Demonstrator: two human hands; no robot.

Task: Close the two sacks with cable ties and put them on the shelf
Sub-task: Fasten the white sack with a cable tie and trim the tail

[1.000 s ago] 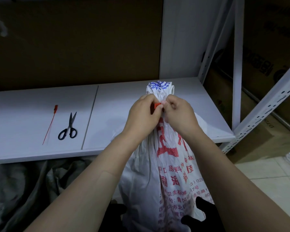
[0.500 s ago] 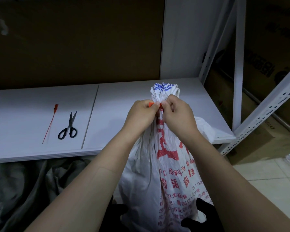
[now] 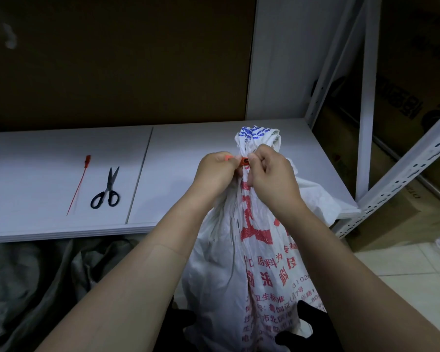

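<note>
A white woven sack with red print stands upright in front of the white shelf, its neck gathered and its blue-printed top sticking up. A red cable tie is wrapped round the neck. My left hand pinches the tie's strap on the left side. My right hand pinches at the tie's head and grips the neck of the sack. A second red cable tie lies loose on the shelf at the left. A grey sack lies crumpled below the shelf on the left.
Black-handled scissors lie on the shelf beside the loose tie. White perforated shelf uprights stand at the right, with cardboard boxes behind them. A brown board backs the shelf. Pale floor tiles show at lower right.
My left hand has drawn a little to the left, so the red tie's strap and head now show between my two hands. The sack stays upright.
</note>
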